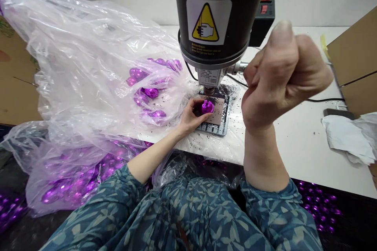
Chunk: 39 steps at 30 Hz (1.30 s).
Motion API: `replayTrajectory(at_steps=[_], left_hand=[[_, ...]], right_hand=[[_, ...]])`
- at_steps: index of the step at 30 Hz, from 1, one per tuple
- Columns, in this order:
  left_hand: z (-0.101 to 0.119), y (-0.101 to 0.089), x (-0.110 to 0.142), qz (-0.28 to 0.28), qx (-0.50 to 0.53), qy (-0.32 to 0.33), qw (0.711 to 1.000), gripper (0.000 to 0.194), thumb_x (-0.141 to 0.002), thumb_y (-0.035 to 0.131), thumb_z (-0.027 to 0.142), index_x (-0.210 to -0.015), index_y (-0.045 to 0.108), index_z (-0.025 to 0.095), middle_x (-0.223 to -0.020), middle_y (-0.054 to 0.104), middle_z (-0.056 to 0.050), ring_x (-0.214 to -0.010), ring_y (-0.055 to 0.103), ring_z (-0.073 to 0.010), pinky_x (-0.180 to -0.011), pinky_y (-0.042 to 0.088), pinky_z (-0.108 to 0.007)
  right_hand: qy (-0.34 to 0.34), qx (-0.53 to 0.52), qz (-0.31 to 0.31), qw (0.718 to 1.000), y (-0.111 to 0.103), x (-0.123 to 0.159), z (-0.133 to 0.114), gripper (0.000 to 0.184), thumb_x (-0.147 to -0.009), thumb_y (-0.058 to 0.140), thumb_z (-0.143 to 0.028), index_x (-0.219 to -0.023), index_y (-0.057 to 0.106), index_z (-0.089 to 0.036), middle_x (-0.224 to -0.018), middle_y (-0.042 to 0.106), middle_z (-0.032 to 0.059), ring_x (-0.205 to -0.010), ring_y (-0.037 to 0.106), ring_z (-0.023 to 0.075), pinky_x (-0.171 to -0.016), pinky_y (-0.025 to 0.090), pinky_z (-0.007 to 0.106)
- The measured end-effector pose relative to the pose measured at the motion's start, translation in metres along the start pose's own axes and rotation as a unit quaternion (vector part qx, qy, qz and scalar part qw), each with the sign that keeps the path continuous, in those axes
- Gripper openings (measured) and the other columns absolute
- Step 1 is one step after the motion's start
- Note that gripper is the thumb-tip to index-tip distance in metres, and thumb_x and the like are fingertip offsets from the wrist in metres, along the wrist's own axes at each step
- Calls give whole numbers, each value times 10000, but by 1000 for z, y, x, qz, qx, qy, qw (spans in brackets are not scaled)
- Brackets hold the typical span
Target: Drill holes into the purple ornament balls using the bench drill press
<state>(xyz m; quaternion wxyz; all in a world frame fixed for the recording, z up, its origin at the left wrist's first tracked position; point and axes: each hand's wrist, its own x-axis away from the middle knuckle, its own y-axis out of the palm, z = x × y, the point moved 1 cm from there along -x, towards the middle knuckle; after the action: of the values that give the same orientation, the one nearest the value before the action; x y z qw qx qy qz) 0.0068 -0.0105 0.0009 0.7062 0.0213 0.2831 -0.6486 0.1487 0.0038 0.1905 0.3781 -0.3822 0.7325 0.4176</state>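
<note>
A small bench drill press (218, 15) stands in front of me, its black head bearing a yellow hand-warning label. Under its chuck (209, 90), my left hand (191, 115) pinches a shiny purple faceted ball (207, 106) between thumb and fingers. The ball rests over a brown board (217, 115) on the press's metal base (216, 129). Raised to the right of the head, my right hand (282, 74) is closed in a fist around the press handle. Most of that handle is hidden by the fist; only its metal shaft (243, 66) shows.
On the left, a large clear plastic bag (97, 47) spreads over the white table (294, 141) with several purple balls. More balls (97, 176) lie in plastic below the table edge. Dark shavings surround the base. Cardboard boxes (355, 51), a cable and white paper (347, 137) are on the right.
</note>
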Motion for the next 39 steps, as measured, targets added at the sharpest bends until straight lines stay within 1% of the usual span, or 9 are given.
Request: replayTrajectory(at_steps=[3, 7, 10, 13, 17, 21, 25, 30, 39], left_hand=[[26, -9, 37, 15, -3, 125, 992, 414, -914, 803, 348, -1249, 584, 241, -1156, 717, -92, -1061, 725, -237, -866, 616, -386], [42, -12, 110, -204, 17, 325, 923, 452, -927, 762, 417, -1288, 598, 200, -1056, 738, -116, -920, 725, -225, -768, 607, -335], [28, -8, 148, -377, -114, 326, 859, 305, -993, 695, 417, -1210, 677, 203, -1093, 765, -140, -882, 724, -237, -737, 586, -342], [11, -10, 161, -428, -197, 228, 852, 265, -1023, 639, 370, -1256, 726, 275, -1233, 774, -128, -934, 747, -269, -691, 572, -373], [2, -34, 141, -376, -127, 162, 903, 276, -930, 739, 565, -1145, 778, 396, -1005, 800, -56, -757, 715, -249, -612, 566, -417], [-11, -84, 63, -159, -183, 82, 967, 301, -1077, 488, 397, -1244, 726, 319, -915, 749, -99, -794, 684, -273, -722, 576, -473], [-28, -134, -33, 54, -415, -141, 897, 360, -1044, 499, 340, -1271, 696, 144, -1147, 749, -235, -1186, 688, -423, -1007, 540, -585], [-35, -146, -75, 2, -477, -290, 830, 329, -1028, 544, 372, -1158, 753, 153, -1115, 777, -254, -1177, 699, -479, -969, 542, -573], [4, -135, -21, -41, -322, -59, 944, 387, -966, 756, 345, -1333, 706, 235, -1207, 649, -113, -1038, 697, -265, -916, 597, -407]], right_hand=[[26, -2, 7, 1000, 5, -8, -5, 518, -955, 656, -443, -588, 356, -236, -485, 305, -58, -425, 289, 84, -512, 191, 352], [19, -35, 21, 999, 6, -6, -3, 514, -946, 654, -488, -583, 384, -244, -519, 257, -57, -422, 295, 88, -530, 191, 363], [37, -61, 22, 997, 5, -5, -3, 542, -931, 679, -487, -579, 352, -235, -519, 237, -58, -417, 304, 83, -533, 194, 357], [74, -52, 5, 996, 2, -5, -3, 544, -911, 673, -509, -579, 345, -227, -508, 292, -53, -443, 369, 86, -557, 215, 351], [70, -71, 5, 995, 0, -4, 5, 623, -930, 655, -503, -548, 258, -212, -498, 285, -44, -454, 375, 66, -536, 196, 328], [65, -86, 15, 994, 0, -3, 8, 644, -940, 662, -495, -544, 242, -210, -497, 299, -47, -450, 350, 46, -507, 195, 308], [60, -92, 9, 994, 0, -3, 6, 657, -958, 666, -448, -539, 219, -208, -504, 294, -43, -443, 372, 52, -496, 194, 317], [42, -75, 11, 996, 0, -3, 6, 650, -945, 680, -498, -548, 243, -225, -488, 261, -48, -421, 330, 73, -468, 175, 349], [5, -80, -16, 997, -3, -1, 6, 632, -1003, 621, -360, -557, 199, -210, -512, 269, -51, -430, 340, 45, -486, 160, 323]])
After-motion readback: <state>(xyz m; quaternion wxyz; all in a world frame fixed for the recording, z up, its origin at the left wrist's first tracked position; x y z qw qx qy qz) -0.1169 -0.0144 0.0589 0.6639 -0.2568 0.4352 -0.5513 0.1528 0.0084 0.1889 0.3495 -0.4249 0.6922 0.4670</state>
